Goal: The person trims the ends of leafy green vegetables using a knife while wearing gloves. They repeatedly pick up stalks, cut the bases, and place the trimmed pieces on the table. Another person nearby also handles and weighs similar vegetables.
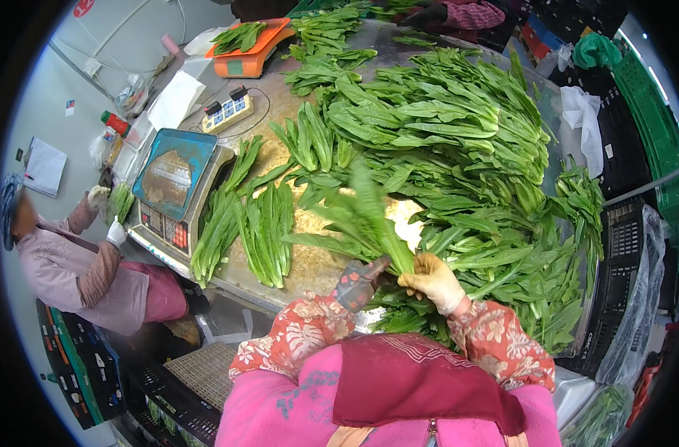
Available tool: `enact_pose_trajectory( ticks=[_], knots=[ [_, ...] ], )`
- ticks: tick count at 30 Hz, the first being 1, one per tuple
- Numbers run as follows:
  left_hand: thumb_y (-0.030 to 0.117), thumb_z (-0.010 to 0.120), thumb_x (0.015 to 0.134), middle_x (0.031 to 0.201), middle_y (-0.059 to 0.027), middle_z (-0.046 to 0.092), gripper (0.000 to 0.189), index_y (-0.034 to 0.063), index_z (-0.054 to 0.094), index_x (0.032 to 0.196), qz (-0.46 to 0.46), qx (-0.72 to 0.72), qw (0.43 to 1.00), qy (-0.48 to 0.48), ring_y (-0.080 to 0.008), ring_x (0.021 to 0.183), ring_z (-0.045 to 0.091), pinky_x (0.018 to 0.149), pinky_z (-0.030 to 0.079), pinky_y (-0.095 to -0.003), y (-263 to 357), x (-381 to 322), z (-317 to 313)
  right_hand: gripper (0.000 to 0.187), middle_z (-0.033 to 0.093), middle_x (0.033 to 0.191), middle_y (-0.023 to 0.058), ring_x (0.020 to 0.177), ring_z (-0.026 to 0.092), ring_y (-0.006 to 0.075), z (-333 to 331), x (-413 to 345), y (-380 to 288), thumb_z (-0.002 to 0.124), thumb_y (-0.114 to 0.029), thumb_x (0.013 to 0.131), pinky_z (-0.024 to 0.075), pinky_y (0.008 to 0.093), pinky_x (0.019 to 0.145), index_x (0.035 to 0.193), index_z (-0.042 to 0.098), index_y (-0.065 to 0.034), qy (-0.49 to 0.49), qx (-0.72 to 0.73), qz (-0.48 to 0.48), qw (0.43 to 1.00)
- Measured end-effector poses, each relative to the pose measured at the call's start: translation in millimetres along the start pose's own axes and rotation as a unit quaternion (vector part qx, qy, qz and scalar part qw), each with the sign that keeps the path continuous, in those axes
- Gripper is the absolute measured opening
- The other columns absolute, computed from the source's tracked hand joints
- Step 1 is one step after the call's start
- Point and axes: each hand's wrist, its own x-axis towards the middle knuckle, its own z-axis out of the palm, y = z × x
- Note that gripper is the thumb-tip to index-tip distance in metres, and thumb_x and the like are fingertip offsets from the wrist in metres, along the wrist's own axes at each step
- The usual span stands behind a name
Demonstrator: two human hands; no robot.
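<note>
My right hand (pixel 428 282), in a pale work glove, grips the stem end of a bunch of long-leaf lettuce (pixel 379 226). The bunch's leaves blur and point away from me. My left hand (pixel 361 284), in a dark patterned glove, lies against the left side of the same stems, its fingers partly hidden by them. Just left, trimmed lettuce bunches (pixel 266 237) lie with stem ends towards me. A large heap of loose lettuce (pixel 456 123) spreads beyond and right of my hands over the metal table (pixel 255 299).
A weighing scale with a blue pan (pixel 174 173) stands at left, near a power strip (pixel 227 113). Beyond is an orange scale (pixel 241 62) carrying leaves. One co-worker (pixel 88 268) holds greens at left; another's sleeve (pixel 474 17) shows at the far side. Black crates (pixel 624 246) line the right edge.
</note>
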Motion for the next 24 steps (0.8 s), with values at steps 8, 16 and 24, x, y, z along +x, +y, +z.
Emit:
enact_pose_trajectory(
  ticks=[8, 16, 24],
  knots=[
    [0.02, 0.055, 0.087, 0.103, -0.0115, 0.057, 0.035, -0.0037, 0.049, 0.111, -0.021, 0.07, 0.997, 0.005, -0.0199, 0.087, 0.058, 0.075, 0.048, -0.0335, -19.0, -6.8, 12.6, 0.036, 0.061, 0.084, 0.005, 0.059, 0.053, 0.0073, -10.6, -33.0, 43.9, 0.062, -0.012, 0.082, 0.0376, 0.0157, 0.046, 0.11, 0.045, 0.0024, 0.003, 0.109, -0.024, 0.994],
    [0.02, 0.056, 0.087, 0.102, -0.0112, 0.058, 0.033, -0.0038, 0.05, 0.11, -0.027, 0.111, 0.993, 0.001, -0.0195, 0.086, 0.058, 0.074, 0.048, -0.0327, -27.6, -17.5, 20.4, 0.024, 0.059, 0.082, 0.0034, 0.057, 0.055, 0.0071, -7.1, -44.5, 44.5, 0.059, -0.021, 0.084, 0.0387, 0.0163, 0.045, 0.095, 0.053, 0.0, 0.042, 0.067, -0.026, 0.997],
    [0.019, 0.056, 0.087, 0.101, -0.0109, 0.058, 0.032, -0.0039, 0.05, 0.109, -0.03, 0.161, 0.986, 0.001, -0.019, 0.085, 0.058, 0.073, 0.048, -0.032, -29.0, -21.9, 27.1, 0.026, 0.06, 0.067, 0.0052, 0.054, 0.054, 0.0085, -0.9, -49.4, 38.4, 0.053, -0.025, 0.085, 0.0421, 0.0222, 0.047, 0.09, 0.058, 0.0005, 0.096, -0.115, -0.043, 0.988]
  ],
)
